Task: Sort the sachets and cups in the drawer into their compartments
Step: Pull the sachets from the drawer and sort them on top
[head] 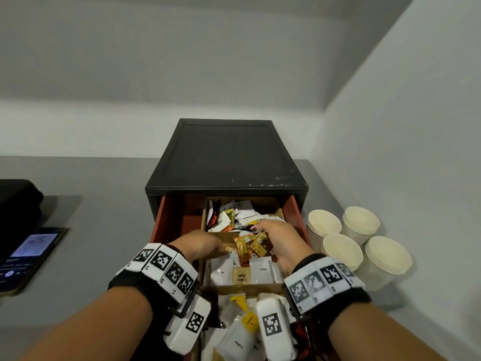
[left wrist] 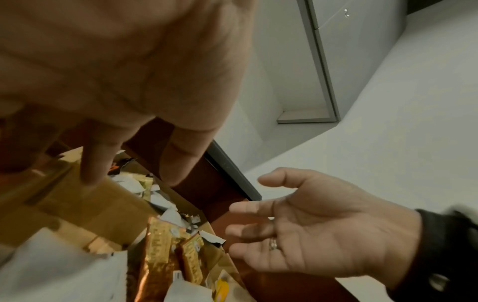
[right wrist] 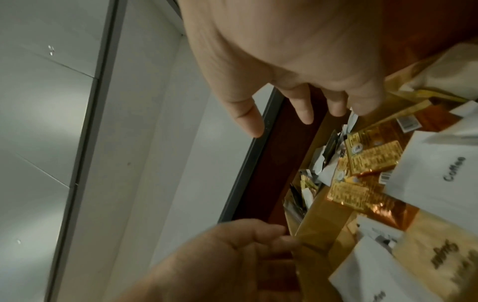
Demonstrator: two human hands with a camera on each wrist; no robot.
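My left hand [head: 200, 243] rests its fingers on the cardboard divider [head: 223, 234], holding nothing that I can see. My right hand [head: 278, 235] hovers slack and spread over the gold sachets [head: 251, 246], empty too. Just nearer me than both hands lie white coffee sachets [head: 263, 269] and a brown sugar sachet [head: 241, 276]; beyond my fingertips a jumbled pile [head: 234, 213] fills the drawer [head: 169, 217]. To the right of my right hand, paper cups [head: 359, 246] stand stacked on the desk [head: 104, 204], outside the drawer. I judge sorting barely started.
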